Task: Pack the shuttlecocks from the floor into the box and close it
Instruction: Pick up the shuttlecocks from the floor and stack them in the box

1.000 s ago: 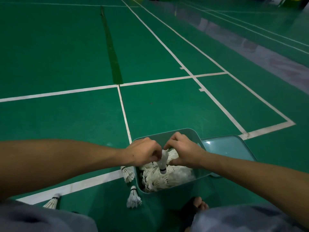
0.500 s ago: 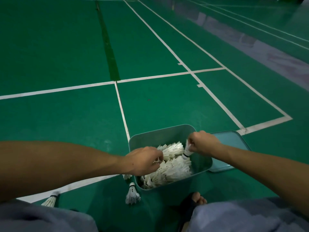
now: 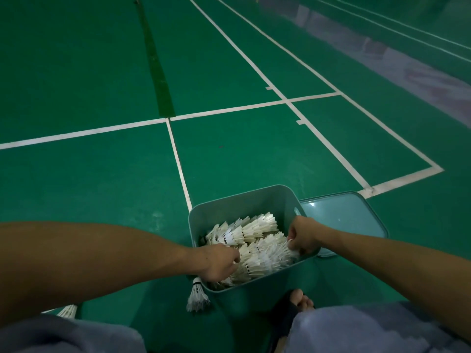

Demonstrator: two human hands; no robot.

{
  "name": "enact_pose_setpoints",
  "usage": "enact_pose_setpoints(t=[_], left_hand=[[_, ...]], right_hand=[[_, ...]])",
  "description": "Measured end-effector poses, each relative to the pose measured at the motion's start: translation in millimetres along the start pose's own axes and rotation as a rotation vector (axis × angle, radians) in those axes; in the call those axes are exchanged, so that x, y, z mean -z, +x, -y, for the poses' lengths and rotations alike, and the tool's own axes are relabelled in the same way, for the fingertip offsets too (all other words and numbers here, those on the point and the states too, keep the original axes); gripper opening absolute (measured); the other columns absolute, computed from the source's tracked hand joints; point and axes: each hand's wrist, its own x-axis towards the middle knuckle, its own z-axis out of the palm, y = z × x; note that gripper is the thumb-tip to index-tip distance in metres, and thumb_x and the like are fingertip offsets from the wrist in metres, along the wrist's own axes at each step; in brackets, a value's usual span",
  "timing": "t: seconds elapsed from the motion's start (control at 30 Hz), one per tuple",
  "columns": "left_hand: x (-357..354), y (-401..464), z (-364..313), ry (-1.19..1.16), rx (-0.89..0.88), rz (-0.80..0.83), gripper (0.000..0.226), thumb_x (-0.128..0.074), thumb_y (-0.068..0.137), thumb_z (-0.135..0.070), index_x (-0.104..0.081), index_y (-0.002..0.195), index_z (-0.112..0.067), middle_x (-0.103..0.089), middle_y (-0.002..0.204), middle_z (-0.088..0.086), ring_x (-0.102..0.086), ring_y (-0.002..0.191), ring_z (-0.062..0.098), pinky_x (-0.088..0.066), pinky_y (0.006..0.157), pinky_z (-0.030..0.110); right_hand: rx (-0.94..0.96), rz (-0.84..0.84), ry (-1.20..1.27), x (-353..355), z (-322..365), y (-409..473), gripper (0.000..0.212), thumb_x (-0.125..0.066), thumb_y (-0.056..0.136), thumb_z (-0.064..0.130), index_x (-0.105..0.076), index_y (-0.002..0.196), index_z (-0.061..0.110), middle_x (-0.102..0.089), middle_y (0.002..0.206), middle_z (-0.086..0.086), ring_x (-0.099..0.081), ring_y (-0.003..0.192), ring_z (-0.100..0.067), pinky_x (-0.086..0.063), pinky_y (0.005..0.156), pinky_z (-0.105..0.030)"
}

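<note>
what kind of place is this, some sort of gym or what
Most likely an indoor badminton court. The green floor is marked with white court lines, and a teal box in front of the person is piled with feather shuttlecocks, with another shuttlecock lying on the floor beside it.

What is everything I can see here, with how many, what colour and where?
Box: one, grey-green, on the floor, lid off.
Shuttlecocks in the box: many, too many to count, white, lying on their sides in rows.
Shuttlecock on the floor: one, white with a dark band at the cork, just left of the box's near corner.
Second loose shuttlecock: one, white, partly hidden, at bottom left.
Lid: one, pale blue-green, flat on the floor to the right of the box.
Floor: green court with white lines.
Foot: one, toes bare, near side of the box.
Left hand: reaching into the box's near left corner.
Right hand: pinching shuttlecock feathers at the right wall.
</note>
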Motion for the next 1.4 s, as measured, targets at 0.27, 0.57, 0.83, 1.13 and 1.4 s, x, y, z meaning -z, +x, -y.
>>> enact_pose_setpoints(t=[0.27,0.57,0.83,1.13,1.4], left_hand=[[5.4,1.3,3.1,-0.071,0.003,-0.017,0.043,-0.044,0.109,-0.038,-0.051,0.145,-0.015,-0.069,0.128,0.009,-0.065,0.115,0.026,-0.054,0.098,0.038],[46.6,-27.3,2.5,-0.082,-0.111,-0.218,0.025,-0.051,0.107,-0.034,-0.069,0.114,-0.019,-0.074,0.106,-0.002,-0.071,0.092,0.014,-0.060,0.087,0.038],[81.1,-81.4,34.3,-0.012,-0.084,-0.359,0.022,-0.054,0.106,-0.037,-0.070,0.095,-0.026,-0.070,0.086,-0.013,-0.065,0.076,0.004,-0.053,0.069,0.028],[88.8,-192.9,110.9,0.118,0.038,-0.363,0.021,-0.058,0.102,-0.043,-0.071,0.095,-0.028,-0.074,0.085,-0.021,-0.066,0.076,0.005,-0.055,0.074,0.031],[-8.6,-254.8,227.6,-0.140,0.270,-0.322,0.013,-0.065,0.098,-0.039,-0.069,0.089,-0.032,-0.071,0.075,-0.024,-0.066,0.067,-0.008,-0.057,0.075,0.028]], right_hand=[[-0.033,0.061,0.121,-17.2,-5.3,2.0,0.008,-0.082,0.085,0.013,-0.078,0.091,0.008,-0.076,0.083,-0.008,-0.069,0.067,-0.015,-0.063,0.074,-0.031],[0.000,-0.009,-0.128,-2.8,7.2,-11.0,0.033,-0.081,0.086,0.033,-0.077,0.098,0.002,-0.076,0.095,-0.010,-0.072,0.085,-0.022,-0.061,0.085,-0.036],[0.360,-0.314,-0.141,15.8,59.2,-38.6,0.017,-0.060,0.099,0.032,-0.068,0.090,0.019,-0.068,0.084,0.007,-0.064,0.072,-0.010,-0.056,0.072,-0.030],[0.851,-0.345,-0.292,-14.2,185.2,-70.4,0.015,-0.054,0.100,0.033,-0.064,0.106,0.024,-0.060,0.104,0.002,-0.058,0.094,-0.019,-0.053,0.075,-0.034],[0.746,-0.112,-0.002,-89.2,254.3,-68.7,0.009,-0.061,0.095,0.027,-0.067,0.100,0.022,-0.072,0.094,0.005,-0.066,0.087,-0.012,-0.044,0.075,-0.021]])
